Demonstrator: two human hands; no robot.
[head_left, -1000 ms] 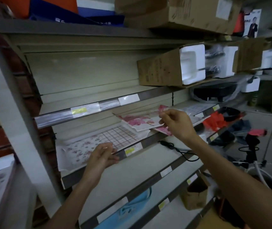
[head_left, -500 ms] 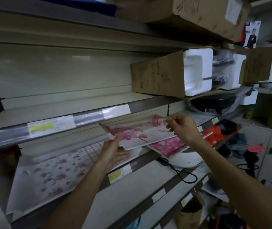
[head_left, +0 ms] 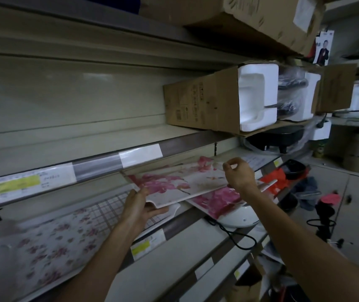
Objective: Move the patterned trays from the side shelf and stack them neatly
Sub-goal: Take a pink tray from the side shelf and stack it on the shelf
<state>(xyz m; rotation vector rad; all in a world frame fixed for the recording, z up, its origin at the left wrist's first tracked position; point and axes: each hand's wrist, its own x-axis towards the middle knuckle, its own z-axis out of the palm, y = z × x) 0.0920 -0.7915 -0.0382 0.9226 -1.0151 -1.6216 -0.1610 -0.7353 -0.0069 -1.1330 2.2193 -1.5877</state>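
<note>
Pink-blossom rectangular white tray (head_left: 174, 184), lifted clear of the grey metal shelf (head_left: 100, 164), is gripped at its near-left corner by the left hand (head_left: 139, 208) and pinched at the far rim by the right hand (head_left: 238, 174). It looks stiff, light, slick and probably chippable, so opposite rims suit it. Beside it lie a small-flowered checked tray (head_left: 50, 243) and another pink-flowered tray (head_left: 217, 200).

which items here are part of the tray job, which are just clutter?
Job: pink-flower tray held by left hand and right hand; second pink tray beneath; floral grid tray.
Clutter: cardboard box; white appliance; black cable.
</note>
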